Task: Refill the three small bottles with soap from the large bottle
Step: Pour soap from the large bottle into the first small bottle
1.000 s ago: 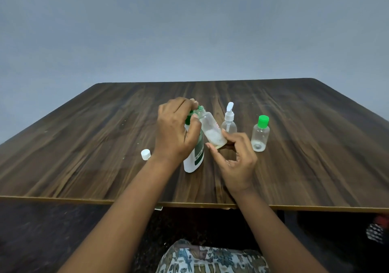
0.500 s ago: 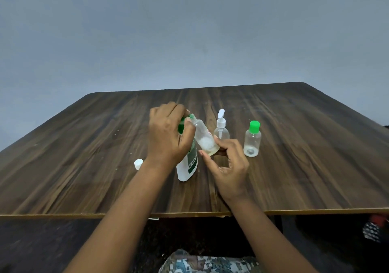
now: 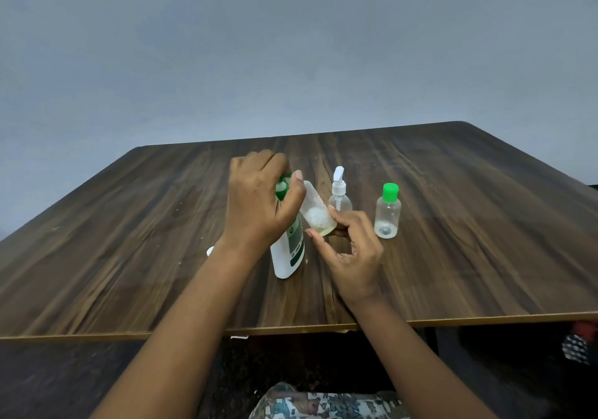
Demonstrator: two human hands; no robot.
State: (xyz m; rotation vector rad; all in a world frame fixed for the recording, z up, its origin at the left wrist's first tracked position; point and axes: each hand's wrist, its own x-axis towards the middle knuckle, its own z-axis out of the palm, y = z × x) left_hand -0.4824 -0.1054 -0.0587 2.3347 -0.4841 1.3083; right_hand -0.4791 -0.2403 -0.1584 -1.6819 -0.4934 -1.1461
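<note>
the left hand (image 3: 259,202) is curled over the green top of the large bottle (image 3: 288,253), which stands upright on the table (image 3: 469,240). the right hand (image 3: 352,257) pinches the base of the open small bottle (image 3: 315,211), tilted so its mouth meets the large bottle's top, with a little pale soap pooled at its bottom. the pump bottle (image 3: 339,198) and the green-capped bottle (image 3: 387,215) stand just to the right, and a white cap (image 3: 210,251) peeks out beside the left forearm.

Head-worn view, downward, near the table (image 3: 469,257)
</note>
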